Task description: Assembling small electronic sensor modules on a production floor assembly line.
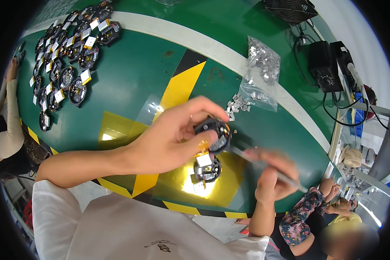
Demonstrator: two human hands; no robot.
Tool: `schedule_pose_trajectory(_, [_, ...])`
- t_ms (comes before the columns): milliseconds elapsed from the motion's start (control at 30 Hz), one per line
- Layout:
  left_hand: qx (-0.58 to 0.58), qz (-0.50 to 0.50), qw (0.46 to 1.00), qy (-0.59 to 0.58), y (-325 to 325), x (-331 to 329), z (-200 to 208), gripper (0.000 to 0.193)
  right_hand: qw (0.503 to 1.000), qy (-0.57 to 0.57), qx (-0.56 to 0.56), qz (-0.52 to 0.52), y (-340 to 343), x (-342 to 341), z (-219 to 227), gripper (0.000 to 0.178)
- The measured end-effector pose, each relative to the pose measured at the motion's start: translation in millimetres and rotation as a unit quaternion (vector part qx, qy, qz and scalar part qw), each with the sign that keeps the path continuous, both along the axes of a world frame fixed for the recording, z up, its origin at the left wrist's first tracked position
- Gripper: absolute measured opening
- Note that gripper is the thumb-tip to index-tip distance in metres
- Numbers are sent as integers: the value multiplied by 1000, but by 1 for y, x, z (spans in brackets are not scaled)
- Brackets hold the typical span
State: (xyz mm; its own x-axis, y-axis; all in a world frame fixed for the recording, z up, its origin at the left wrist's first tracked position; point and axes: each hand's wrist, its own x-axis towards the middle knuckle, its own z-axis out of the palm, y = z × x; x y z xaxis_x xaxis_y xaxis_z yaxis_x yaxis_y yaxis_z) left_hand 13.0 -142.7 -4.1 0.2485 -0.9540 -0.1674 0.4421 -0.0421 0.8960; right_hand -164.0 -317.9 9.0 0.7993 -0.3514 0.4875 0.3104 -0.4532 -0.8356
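Observation:
My left hand [171, 136] holds a small round black electronic assembly [214, 134] above the green table [134, 78], pinched between thumb and fingers. A small silver cell on an amber flex strip hangs below it. My right hand [271, 175] grips thin metal tweezers [264, 167], whose tip points at the assembly's right side. The right hand is blurred. A second round black assembly [208, 170] lies on the table just under the held one, on a yellow patch.
Several finished round assemblies [69, 52] lie in rows at the table's far left. A clear bag of small metal clips [262, 71] with loose clips beside it sits right of centre. A black control box [325, 69], cables and a fan [290, 9] stand at the far right. Other people sit at both edges.

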Motion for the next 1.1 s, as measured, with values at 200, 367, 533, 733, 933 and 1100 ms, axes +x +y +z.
schedule_pose_trajectory(200, [-30,119,991,51,-2,-2,-2,32,977,133,105,-131,-2,21,-6,17])
schedule_pose_trajectory(367, [-22,113,992,56,1,0,2,32,964,188,116,-145,0,27,-6,16])
schedule_pose_trajectory(533, [-21,98,994,35,-2,0,3,32,961,190,134,-151,-2,27,-6,17])
schedule_pose_trajectory(733, [7,85,996,2,0,1,3,32,960,191,139,-149,-2,29,-6,18])
schedule_pose_trajectory(933, [16,73,997,-8,0,1,4,24,962,188,135,-142,-2,29,-6,18])
schedule_pose_trajectory(1100, [63,60,996,-25,0,1,6,20,964,187,128,-140,-3,28,-6,18])
